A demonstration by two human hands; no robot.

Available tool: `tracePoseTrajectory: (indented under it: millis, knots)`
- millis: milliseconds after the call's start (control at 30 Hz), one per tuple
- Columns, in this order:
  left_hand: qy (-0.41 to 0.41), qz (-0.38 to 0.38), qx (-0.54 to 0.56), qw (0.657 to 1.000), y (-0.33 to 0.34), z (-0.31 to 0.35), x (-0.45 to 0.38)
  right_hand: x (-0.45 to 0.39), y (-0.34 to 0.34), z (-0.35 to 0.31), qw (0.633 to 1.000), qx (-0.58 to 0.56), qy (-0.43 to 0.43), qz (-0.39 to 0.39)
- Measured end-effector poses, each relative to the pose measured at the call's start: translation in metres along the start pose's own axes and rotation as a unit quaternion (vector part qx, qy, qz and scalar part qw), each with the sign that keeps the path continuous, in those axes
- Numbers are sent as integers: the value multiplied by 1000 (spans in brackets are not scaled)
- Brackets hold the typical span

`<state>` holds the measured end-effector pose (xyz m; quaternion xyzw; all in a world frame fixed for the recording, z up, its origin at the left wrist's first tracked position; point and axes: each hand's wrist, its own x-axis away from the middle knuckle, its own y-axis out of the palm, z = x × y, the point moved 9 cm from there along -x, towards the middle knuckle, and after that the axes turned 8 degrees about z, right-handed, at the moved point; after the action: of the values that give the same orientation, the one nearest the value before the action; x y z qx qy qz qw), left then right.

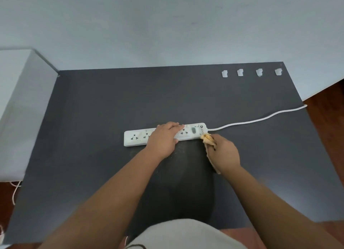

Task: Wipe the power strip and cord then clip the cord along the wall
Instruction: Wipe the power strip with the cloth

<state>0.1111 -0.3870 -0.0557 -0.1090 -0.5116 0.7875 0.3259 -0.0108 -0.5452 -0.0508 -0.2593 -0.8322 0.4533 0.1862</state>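
Note:
A white power strip lies flat in the middle of a dark grey table. My left hand presses down on its middle, palm flat, fingers over the sockets. My right hand grips a crumpled yellow cloth whose tip touches the strip's right front corner, near the switch. The white cord leaves the strip's right end and curves away to the table's right edge. Several white cord clips stand in a row at the back right, close to the wall.
A pale blue wall rises behind the table. A white box-like unit stands against the table's left side. Brown wooden floor shows on the right. Another white cable lies on the floor at the left.

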Motion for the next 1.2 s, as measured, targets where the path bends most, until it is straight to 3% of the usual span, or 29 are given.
tracePoseTrajectory:
  millis: [133,233,433,567,667,733,867,1033,1200]
  knots:
    - [-2,10,11,1000,-4,-2,2,17,27,-45,984,26,-158,-73]
    - [-3,10,15,1000,-3,-4,1,5,11,-36,996,6,-92,17]
    - [-8,5,15,1000,0,-8,1,-13,-12,6,997,81,15,-6]
    - [-5,8,19,1000,0,-6,1,-28,-20,-20,999,24,-8,37]
    - [-1,12,18,1000,-1,-5,1,-47,3,-44,999,48,-12,-16]
    - [4,14,17,1000,-2,-3,1,-61,10,-44,995,83,11,-49]
    - [1,11,16,1000,-2,-4,1,-85,-11,-17,993,84,81,-35]
    - [8,20,25,999,0,-4,1,-54,22,-54,992,25,-43,-119]
    - [1,15,26,1000,2,-6,0,-66,-4,-22,998,33,39,-32]
